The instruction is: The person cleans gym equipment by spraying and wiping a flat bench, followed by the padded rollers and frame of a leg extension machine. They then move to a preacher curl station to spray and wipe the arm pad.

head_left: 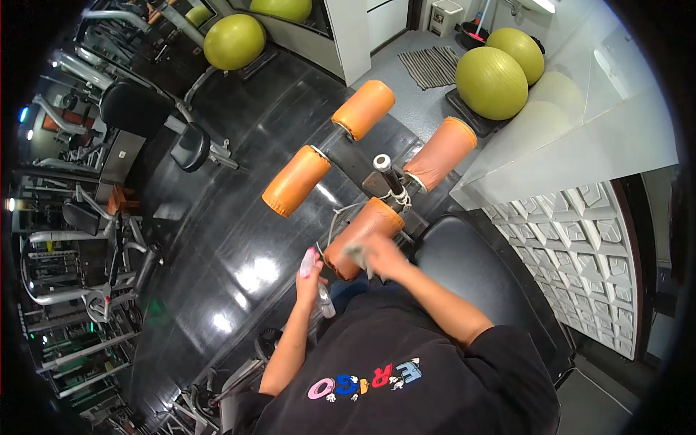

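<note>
My left hand point(309, 284) is wrapped round a clear spray bottle point(325, 303) with a pink-and-white top, left of the nearest orange roller pad. My right hand point(382, 257), blurred by motion, holds a greyish cloth point(357, 254) against that orange roller pad point(373, 221). Three more padded rollers sit on the same machine: one orange at left point(296, 181), one orange farther off point(364, 109), and a duller one at right point(441, 154). Between them rises a black post point(386, 168) with a metal cap.
A black padded bench point(471, 272) lies right of the rollers, beside a white patterned panel point(580, 254). Green exercise balls point(492, 83) stand at the back right, another point(234, 42) at the back left. Gym machines point(109, 239) line the left side.
</note>
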The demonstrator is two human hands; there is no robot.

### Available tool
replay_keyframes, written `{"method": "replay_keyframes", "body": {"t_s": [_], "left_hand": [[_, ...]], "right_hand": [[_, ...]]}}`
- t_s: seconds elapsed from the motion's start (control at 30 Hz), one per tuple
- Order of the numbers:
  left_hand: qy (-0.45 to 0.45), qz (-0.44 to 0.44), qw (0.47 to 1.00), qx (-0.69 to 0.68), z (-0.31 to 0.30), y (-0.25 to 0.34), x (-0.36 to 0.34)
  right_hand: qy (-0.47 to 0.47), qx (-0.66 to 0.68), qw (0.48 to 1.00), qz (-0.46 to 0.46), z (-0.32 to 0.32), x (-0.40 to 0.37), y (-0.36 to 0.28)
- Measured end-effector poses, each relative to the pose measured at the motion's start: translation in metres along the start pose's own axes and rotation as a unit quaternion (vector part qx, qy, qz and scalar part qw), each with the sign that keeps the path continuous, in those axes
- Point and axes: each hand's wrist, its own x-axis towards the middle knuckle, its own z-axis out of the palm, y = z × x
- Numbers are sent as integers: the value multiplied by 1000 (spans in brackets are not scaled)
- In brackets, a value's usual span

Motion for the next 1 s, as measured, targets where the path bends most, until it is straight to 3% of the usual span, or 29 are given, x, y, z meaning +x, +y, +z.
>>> {"method": "replay_keyframes", "body": {"t_s": [0.07, 0.13, 0.23, 0.27, 0.3, 0.37, 0.4, 0.47, 0.57, 0.6, 0.67, 0.7, 0.8, 0.87, 0.93, 0.97, 1.0], "left_hand": [[-3, -18, 999, 28, 2, 11, 26], [-93, -137, 978, 125, 1, 5, 53], [-99, -122, 984, 82, 11, 1, 48], [-90, -106, 989, 50, 11, 3, 38], [-73, -75, 993, 54, 10, 17, 21], [-92, -87, 992, 27, -10, 21, 7], [-110, -98, 989, -1, -22, 21, 6], [-136, -109, 984, -35, -32, 17, 14], [9, -4, 1000, -15, -19, 16, 32], [8, -6, 1000, -15, -12, 16, 37], [-84, -62, 992, 70, -2, 10, 48], [-148, -136, 976, 86, -2, -3, 59], [-102, -95, 987, 85, 7, 9, 35], [-109, -68, 990, 51, -5, 24, 15], [-155, -91, 983, 28, -26, 20, 14], [-167, -76, 983, 21, -31, 20, 15], [-180, -61, 982, 15, -33, 21, 16]], "right_hand": [[186, 32, 980, 62, -32, 21, 4], [290, -19, 949, 122, -60, 36, 0], [239, -110, 960, 91, -28, 32, 15], [143, -140, 970, 138, -11, 23, -1], [149, -105, 980, 85, 10, 13, -12], [-24, -35, 997, 66, 36, -8, -32], [-39, 10, 999, 28, 38, -16, -38], [23, 39, 998, -43, 29, -9, -21], [190, -31, 980, 57, -24, 16, -8], [247, -53, 965, 76, -41, 26, -9], [274, -88, 947, 144, -56, 41, -1], [275, -120, 944, 140, -50, 44, 2], [177, -186, 957, 136, -6, 28, -2], [49, -104, 986, 120, 21, 1, -21], [-77, 0, 996, 35, 31, -28, -19], [-105, 66, 991, -51, 27, -33, -12], [-104, 66, 991, -51, 15, -33, -8]]}}
